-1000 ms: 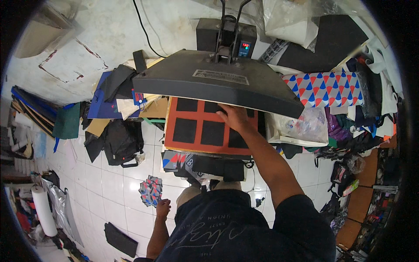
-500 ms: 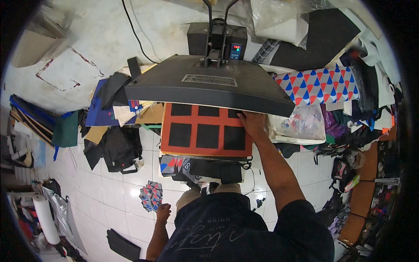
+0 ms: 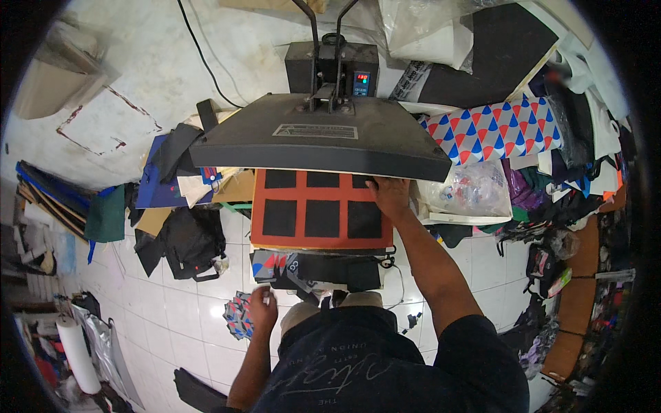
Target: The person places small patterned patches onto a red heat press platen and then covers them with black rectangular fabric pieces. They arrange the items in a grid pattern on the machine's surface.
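A heat press stands in front of me, its dark upper plate (image 3: 317, 148) raised. Below it lies an orange-red pad (image 3: 301, 224) with black square pieces (image 3: 322, 218) set out in rows; the plate hides its far part. My right hand (image 3: 391, 196) reaches to the pad's right side, fingers extended, fingertips at a black square near the plate's front edge. The plate partly covers these fingers. My left hand (image 3: 263, 308) is raised by my left knee with curled fingers; what they hold, if anything, is too small to make out. Beneath it is a stack of patterned grey, red and blue pieces (image 3: 238, 316).
A white tray (image 3: 468, 219) with a clear plastic bag stands right of the press. Behind it lies a patterned roll (image 3: 492, 131). Dark folded cloth (image 3: 344, 270) sits below the pad. A black bag (image 3: 195, 241) and a white roll (image 3: 77, 354) are at the left.
My left hand has risen from beside the patterned stack toward the press. My right hand stays at the pad's right side. The view has shifted slightly.
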The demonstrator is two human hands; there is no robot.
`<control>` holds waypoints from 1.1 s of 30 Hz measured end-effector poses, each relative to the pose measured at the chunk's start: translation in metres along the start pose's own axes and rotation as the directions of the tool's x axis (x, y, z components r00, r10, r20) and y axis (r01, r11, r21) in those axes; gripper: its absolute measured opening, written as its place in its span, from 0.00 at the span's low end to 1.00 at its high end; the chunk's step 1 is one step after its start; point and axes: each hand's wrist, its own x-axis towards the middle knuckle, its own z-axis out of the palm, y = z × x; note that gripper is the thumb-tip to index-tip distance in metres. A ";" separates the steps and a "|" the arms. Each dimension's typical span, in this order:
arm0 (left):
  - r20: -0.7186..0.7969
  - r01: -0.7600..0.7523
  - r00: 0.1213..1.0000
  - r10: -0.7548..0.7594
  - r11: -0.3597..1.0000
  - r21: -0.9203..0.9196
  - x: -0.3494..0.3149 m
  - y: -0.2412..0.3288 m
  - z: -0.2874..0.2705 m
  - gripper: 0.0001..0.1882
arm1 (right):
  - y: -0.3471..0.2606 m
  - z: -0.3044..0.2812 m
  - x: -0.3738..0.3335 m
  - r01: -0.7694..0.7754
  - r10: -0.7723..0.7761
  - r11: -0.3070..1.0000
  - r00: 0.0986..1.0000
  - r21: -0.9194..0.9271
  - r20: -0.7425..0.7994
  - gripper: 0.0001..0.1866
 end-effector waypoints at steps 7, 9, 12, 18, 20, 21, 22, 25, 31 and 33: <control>0.223 -0.548 0.828 0.515 0.827 0.124 0.104 0.159 0.048 0.19 | -0.047 -0.062 -0.042 -0.009 -0.048 0.975 0.967 0.221 0.251 0.19; 0.250 -0.604 0.794 0.555 0.766 0.219 0.107 0.158 0.066 0.21 | -0.062 -0.071 -0.061 0.043 -0.105 0.966 0.967 0.256 0.234 0.18; 0.288 -0.621 0.781 0.554 0.739 0.263 0.110 0.150 0.082 0.24 | -0.071 -0.068 -0.077 0.034 -0.086 0.974 0.971 0.225 0.225 0.18; 0.320 -0.596 0.800 0.508 0.733 0.327 0.103 0.149 0.089 0.29 | -0.070 -0.065 -0.083 -0.022 -0.027 0.974 0.977 0.225 0.213 0.17; 0.315 -0.589 0.806 0.502 0.738 0.330 0.102 0.151 0.089 0.29 | -0.070 -0.065 -0.083 -0.030 -0.017 0.976 0.978 0.217 0.210 0.16; 0.320 -0.582 0.809 0.493 0.744 0.326 0.102 0.151 0.088 0.29 | -0.071 -0.064 -0.083 -0.031 -0.013 0.977 0.979 0.212 0.201 0.16; 0.323 -0.576 0.813 0.484 0.752 0.321 0.102 0.152 0.088 0.29 | -0.071 -0.063 -0.083 -0.030 -0.010 0.978 0.981 0.205 0.193 0.16; 0.350 -0.570 0.810 0.471 0.775 0.275 0.103 0.154 0.090 0.28 | -0.069 -0.064 -0.086 -0.044 0.004 0.979 0.980 0.200 0.199 0.17; 0.379 -0.559 0.806 0.454 0.794 0.237 0.103 0.161 0.078 0.26 | -0.068 -0.069 -0.084 -0.036 -0.015 0.977 0.971 0.209 0.238 0.18; 0.324 -0.615 0.778 0.538 0.756 0.223 0.103 0.154 0.076 0.25 | -0.071 -0.082 -0.085 -0.078 0.022 0.960 0.978 0.267 0.207 0.17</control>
